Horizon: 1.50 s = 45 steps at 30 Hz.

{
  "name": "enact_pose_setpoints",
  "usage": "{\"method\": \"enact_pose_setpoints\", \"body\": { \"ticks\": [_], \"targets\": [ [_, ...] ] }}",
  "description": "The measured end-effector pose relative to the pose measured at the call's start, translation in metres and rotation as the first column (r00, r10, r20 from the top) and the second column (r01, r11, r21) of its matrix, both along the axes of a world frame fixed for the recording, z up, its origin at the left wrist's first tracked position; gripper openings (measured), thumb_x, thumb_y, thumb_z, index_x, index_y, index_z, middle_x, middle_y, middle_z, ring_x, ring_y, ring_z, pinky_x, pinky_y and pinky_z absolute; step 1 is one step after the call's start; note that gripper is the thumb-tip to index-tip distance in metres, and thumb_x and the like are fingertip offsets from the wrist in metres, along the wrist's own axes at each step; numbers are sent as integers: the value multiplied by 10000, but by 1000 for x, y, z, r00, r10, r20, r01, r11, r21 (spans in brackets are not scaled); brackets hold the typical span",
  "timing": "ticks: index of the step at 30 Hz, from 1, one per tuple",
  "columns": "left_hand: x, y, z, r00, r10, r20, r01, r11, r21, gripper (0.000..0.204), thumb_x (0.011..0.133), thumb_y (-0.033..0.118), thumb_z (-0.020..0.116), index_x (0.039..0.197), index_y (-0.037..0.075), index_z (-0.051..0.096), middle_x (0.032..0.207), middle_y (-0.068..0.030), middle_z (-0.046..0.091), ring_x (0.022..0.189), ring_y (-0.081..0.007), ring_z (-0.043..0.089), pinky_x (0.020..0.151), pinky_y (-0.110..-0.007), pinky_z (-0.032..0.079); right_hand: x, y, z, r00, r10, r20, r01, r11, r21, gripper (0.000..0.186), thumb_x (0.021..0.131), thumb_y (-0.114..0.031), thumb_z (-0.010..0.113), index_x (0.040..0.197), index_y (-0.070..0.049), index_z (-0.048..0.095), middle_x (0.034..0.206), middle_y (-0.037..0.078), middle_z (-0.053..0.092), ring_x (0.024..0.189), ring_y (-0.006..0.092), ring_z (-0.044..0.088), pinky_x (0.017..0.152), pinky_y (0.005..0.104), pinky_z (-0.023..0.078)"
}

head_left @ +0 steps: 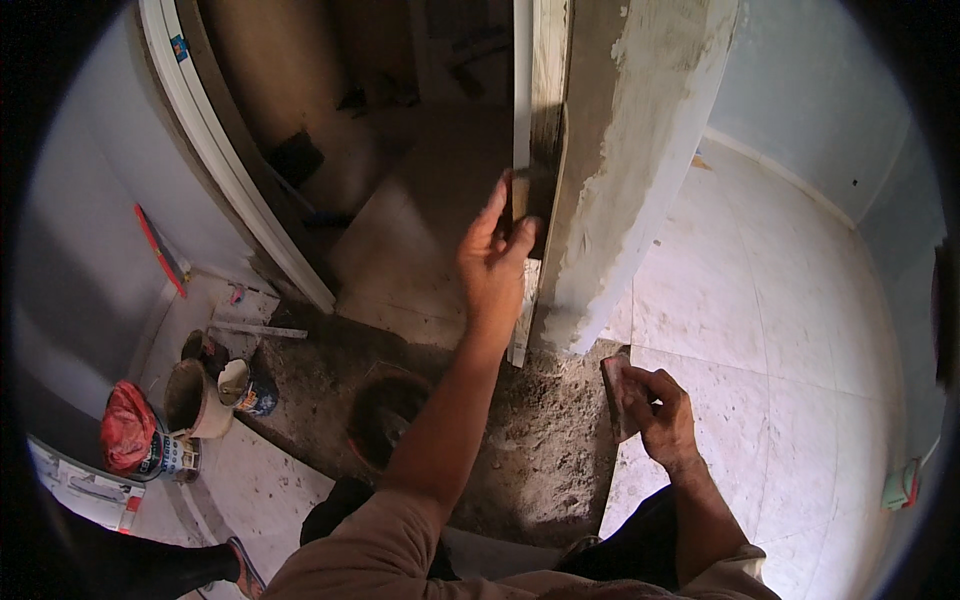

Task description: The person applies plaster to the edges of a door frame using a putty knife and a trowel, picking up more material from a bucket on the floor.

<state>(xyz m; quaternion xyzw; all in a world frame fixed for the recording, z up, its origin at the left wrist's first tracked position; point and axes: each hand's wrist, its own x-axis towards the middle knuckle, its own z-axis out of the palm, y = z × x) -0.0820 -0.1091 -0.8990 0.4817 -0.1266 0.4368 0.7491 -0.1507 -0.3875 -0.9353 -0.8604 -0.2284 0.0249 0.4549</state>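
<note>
My left hand [492,245] is raised at the edge of the door jamb [545,100]. Thumb and fingers are closed around a dark flat rectangular piece [533,195] lying against the jamb; its exact kind is unclear. Beside it is the wall end [610,170], coated in grey and whitish filler with a ragged border. Lower and to the right, my right hand [662,412] pinches a flat, stained rectangular blade [618,400], tilted and apart from the wall.
Broken rough ground [540,440] lies below the jamb, with a dark round basin [385,415] on it. At left stand a bucket [198,400], a paint tin [255,388] and a red bag [130,425]. A person's sandalled foot [245,568] shows lower left. White tiles [740,400] extend right.
</note>
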Motion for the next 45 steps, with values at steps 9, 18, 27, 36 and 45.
{"method": "enact_pose_setpoints", "body": {
  "ticks": [9, 18, 27, 36, 45],
  "targets": [
    [6, 5, 58, 997, 24, 73, -28, 998, 53, 528, 914, -113, 631, 1425, -27, 526, 1410, -130, 594, 1217, -164, 600, 1064, -301, 465, 1, 3, 5, 1000, -12, -9, 12, 1000, -3, 362, 894, -109, 620, 1239, -15, 680, 928, 120, 646, 858, 215, 629, 773, 341, 511],
    [18, 5, 160, 976, 66, 208, -72, 997, 19, 457, 928, -24, 669, 1375, -36, 578, 1294, -119, 669, 1123, -145, 635, 1016, -282, 479, 6, -2, -5, 999, -42, 2, 42, 999, 25, 342, 909, -165, 629, 1209, -15, 695, 940, 143, 672, 857, 227, 650, 785, 346, 515],
    [25, 10, 257, 948, 46, 315, -69, 996, 62, 407, 945, -27, 635, 1351, -39, 599, 1266, -125, 674, 1108, -155, 635, 1021, -291, 464, 14, -5, -19, 996, -55, 64, 49, 995, 92, 352, 885, -168, 645, 1198, -15, 694, 1018, 169, 700, 927, 251, 675, 833, 357, 532],
    [8, 5, 366, 974, 33, 222, -63, 989, 130, 432, 986, -33, 562, 1416, -44, 534, 1379, -148, 612, 1207, -196, 611, 1030, -300, 466, 16, -5, -15, 999, -42, 17, 39, 991, 127, 367, 868, -163, 641, 1202, -23, 699, 1050, 183, 700, 982, 278, 683, 879, 369, 530],
    [-8, 11, 402, 980, -16, 198, -51, 943, 328, 439, 967, -14, 582, 1405, -30, 556, 1338, -149, 636, 1166, -218, 622, 1004, -318, 468, 13, 0, -9, 1000, -10, 22, 8, 995, 95, 301, 901, -70, 630, 1187, 8, 684, 1085, 203, 695, 1021, 313, 682, 909, 385, 523]
  ]
}}
